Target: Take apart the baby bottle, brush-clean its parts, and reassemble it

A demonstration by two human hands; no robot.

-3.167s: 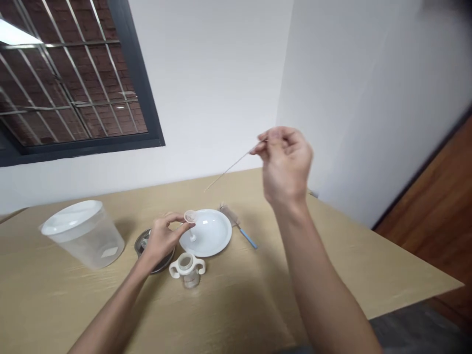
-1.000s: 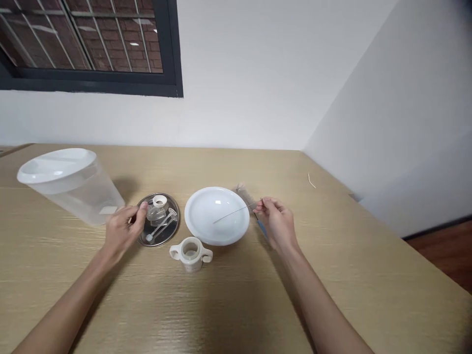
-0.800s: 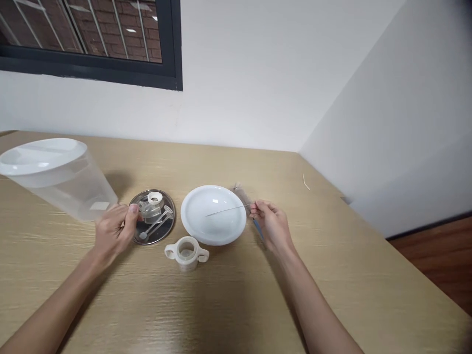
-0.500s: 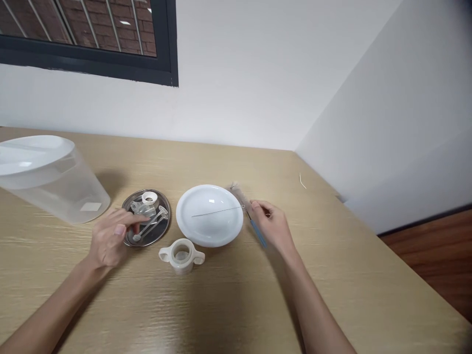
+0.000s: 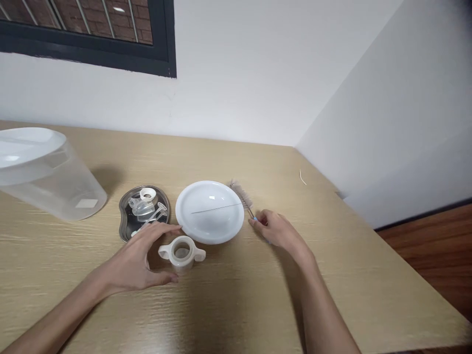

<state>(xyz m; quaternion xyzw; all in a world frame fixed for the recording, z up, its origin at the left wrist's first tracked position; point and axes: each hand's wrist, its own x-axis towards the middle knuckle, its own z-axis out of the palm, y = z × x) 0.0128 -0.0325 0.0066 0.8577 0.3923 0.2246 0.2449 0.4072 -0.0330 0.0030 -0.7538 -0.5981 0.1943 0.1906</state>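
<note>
A white two-handled cup (image 5: 182, 263) stands upright near the front of the white bowl (image 5: 206, 233). Around its left side my left hand (image 5: 142, 263) is spread in a wide curve, thumb in front and fingers behind, apparently not gripping it. My right hand (image 5: 271, 226) is closed on the blue handle of a bottle brush (image 5: 241, 193), whose grey bristles lie beside the bowl's right rim. Across the bowl rests a thin wire brush (image 5: 216, 209). Left of the bowl, a kidney-shaped metal tray (image 5: 127, 227) holds clear plastic parts and a white ring (image 5: 148, 194).
A large translucent lidded container (image 5: 70, 191) stands at the left of the wooden table (image 5: 236, 314). A small pale strip (image 5: 302, 177) lies toward the right edge. Behind the table are a white wall (image 5: 236, 88) and a dark-framed window (image 5: 162, 39).
My left hand has moved from the metal tray rightward and nearer me, opening around the cup. My right hand has shifted down to the bottle brush's blue handle and closed on it.
</note>
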